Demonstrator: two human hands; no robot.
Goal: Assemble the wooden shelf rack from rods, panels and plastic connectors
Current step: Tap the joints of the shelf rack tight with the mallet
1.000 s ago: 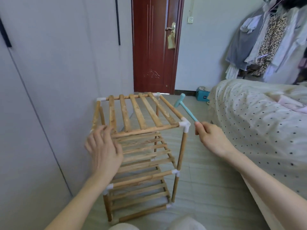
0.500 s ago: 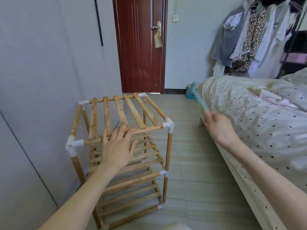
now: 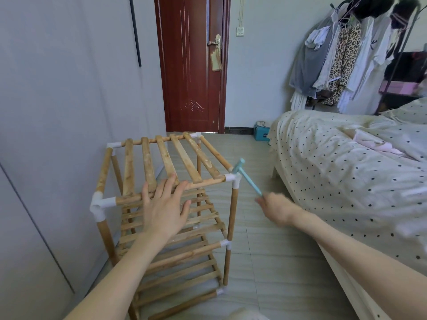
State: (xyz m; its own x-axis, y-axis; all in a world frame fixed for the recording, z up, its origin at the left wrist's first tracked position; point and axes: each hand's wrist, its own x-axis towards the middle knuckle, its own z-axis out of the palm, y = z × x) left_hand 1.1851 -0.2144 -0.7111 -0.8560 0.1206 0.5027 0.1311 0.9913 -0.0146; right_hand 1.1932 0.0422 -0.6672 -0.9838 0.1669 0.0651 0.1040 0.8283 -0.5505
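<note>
while the rack (image 3: 166, 204) stands upright on the tiled floor (image 3: 272, 262), its left side sits close along the grey wall (image 3: 57, 112) with only a thin gap showing there. my left hand (image 3: 165, 209) lies flat with straight, spread fingers on the front rod of the top shelf, fingertips reaching onto the slats, gripping nothing. my right hand (image 3: 276, 210) is curled round the lower end of a small light-blue hammer (image 3: 246, 177), whose head meets the white corner connector (image 3: 234, 179) at the front right top of the rack; the hand itself is a little blurred. that corner juts out toward the bed (image 3: 346, 169), and a strip of bare floor runs between the rack's right posts and the bed's edge, widening toward the red-brown door (image 3: 191, 65) at the back. the front left connector (image 3: 100, 203) sticks out nearest the wall. lower shelves show beneath my left forearm, with white joints on the front right post at the middle and the bottom. a teal box (image 3: 262, 133) sits on the floor by the foot of the bed near the far wall, and clothes (image 3: 335, 58) hang on a rail beyond the bed, well apart from the rack.
</note>
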